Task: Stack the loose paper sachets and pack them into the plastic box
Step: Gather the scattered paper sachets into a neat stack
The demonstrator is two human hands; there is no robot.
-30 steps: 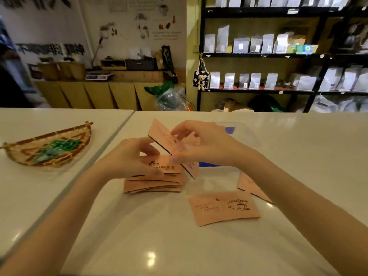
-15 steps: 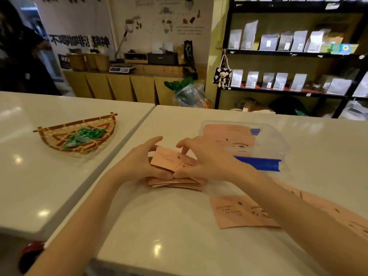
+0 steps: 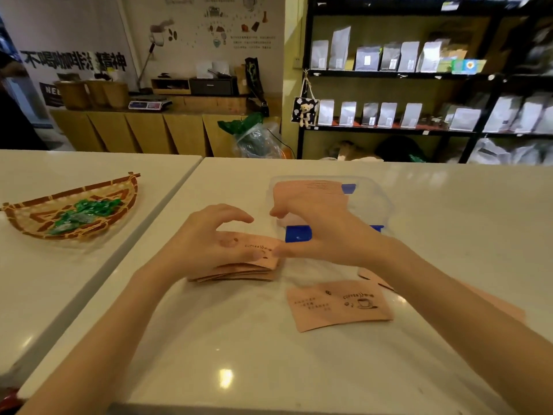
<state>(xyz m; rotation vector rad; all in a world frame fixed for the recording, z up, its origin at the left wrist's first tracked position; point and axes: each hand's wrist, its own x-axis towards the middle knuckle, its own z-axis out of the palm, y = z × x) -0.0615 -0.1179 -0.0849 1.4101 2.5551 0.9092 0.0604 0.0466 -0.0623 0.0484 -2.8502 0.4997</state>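
Note:
A stack of pink paper sachets lies on the white counter in front of me. My left hand grips its left side, thumb on the top sachet, fingers arched over it. My right hand pinches the stack's right edge with thumb and fingers. Just behind stands the clear plastic box with blue clips, holding pink sachets. One loose sachet with a coffee-cup print lies flat to the right of the stack. More loose sachets are partly hidden under my right forearm.
A woven bamboo basket with green-wrapped sweets sits on the adjoining counter at the left, across a seam. Behind the counter are black shelves with pouches and a wooden cabinet with a scale.
The sachet held up in the air a second ago now lies on top of the stack. Both hands have come down onto the stack's sides. The view has shifted, showing the box.

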